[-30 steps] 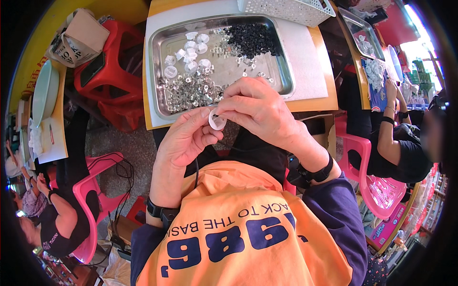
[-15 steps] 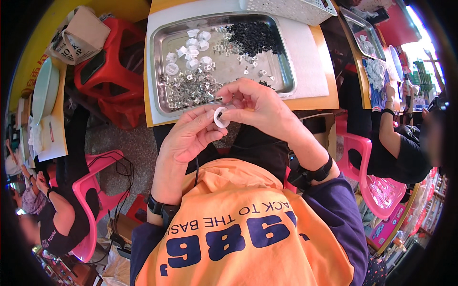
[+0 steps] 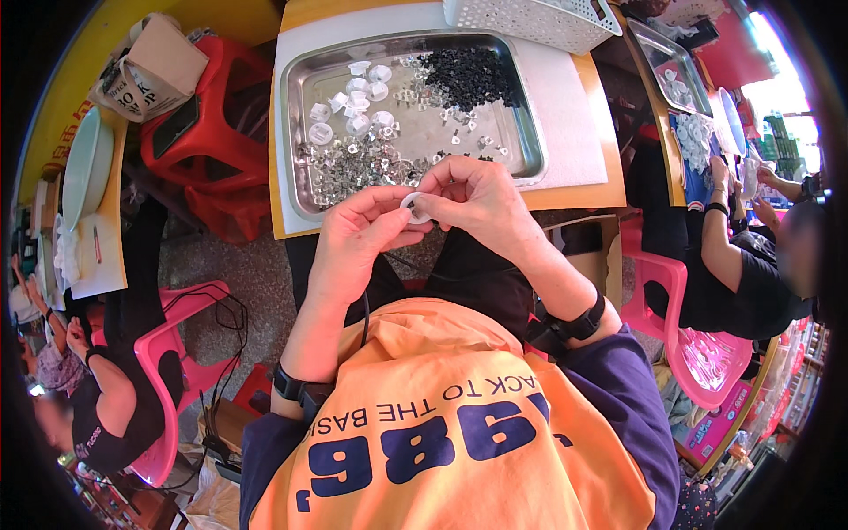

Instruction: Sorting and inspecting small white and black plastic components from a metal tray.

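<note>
- Left hand [image 3: 352, 243] pinches the white round piece [image 3: 410, 200]: keep this grip steady.
- Right hand [image 3: 481, 201] grips its right edge; whether anything else is held cannot be told. Keep pressure square.
- Steel tray [image 3: 533, 132] lies just beyond the piece.

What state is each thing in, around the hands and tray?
Left hand, closed on the white round piece
Right hand, closed on it too
White round piece, held above the lap
Metal tray, uncovered, partly filled
White pieces, loose, clustered
Metal bits, loose, piled
Black bits, heaped
White basket, partly out of view
</note>
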A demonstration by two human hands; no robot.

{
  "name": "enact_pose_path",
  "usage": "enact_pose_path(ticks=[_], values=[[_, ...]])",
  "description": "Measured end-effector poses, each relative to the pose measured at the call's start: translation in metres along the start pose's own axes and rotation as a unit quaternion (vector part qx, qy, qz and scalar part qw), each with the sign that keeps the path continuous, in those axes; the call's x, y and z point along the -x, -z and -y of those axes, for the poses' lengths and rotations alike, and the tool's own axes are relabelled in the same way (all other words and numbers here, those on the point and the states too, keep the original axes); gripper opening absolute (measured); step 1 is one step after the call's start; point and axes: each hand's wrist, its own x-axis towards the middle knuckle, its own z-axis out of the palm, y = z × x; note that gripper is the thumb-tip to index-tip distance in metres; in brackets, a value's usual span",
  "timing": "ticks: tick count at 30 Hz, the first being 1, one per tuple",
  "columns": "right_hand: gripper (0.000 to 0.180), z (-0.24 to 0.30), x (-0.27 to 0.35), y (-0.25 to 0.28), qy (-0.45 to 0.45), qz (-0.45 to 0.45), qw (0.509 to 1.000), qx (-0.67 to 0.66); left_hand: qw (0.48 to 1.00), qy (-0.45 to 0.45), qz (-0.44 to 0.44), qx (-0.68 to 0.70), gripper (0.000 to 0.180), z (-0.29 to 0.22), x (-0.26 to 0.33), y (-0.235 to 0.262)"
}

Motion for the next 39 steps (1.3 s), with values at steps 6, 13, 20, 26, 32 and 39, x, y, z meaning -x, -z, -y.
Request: enact_pose_path(ticks=[6,13,20,26,32,39], values=[[0.018,0.001,0.002,-0.004,-0.004,-0.019,1.000,0.005,0.989,-0.094,-0.049,-0.108,0.022,0.013,-0.003,0.001],[0.017,-0.012,0.000,-0.005,0.012,-0.037,0.999,0.022,0.983,-0.101,-0.085,-0.130,0.020,0.016,-0.005,-0.004],[0.017,-0.025,-0.003,-0.014,0.050,-0.093,0.982,0.159,0.962,-0.119,-0.129,-0.212,0.017,0.031,-0.015,0.003],[0.019,-0.042,-0.018,-0.007,0.051,-0.064,0.994,0.079,0.990,-0.064,-0.082,-0.097,0.022,0.029,-0.021,0.011],[0.020,-0.018,-0.010,0.004,0.015,-0.001,1.000,0.015,0.998,0.027,-0.020,0.050,0.024,0.008,-0.011,0.015],[0.021,0.002,0.007,-0.012,0.111,-0.067,0.975,0.179,0.997,0.019,-0.007,0.070,0.025,0.012,-0.007,0.012]])
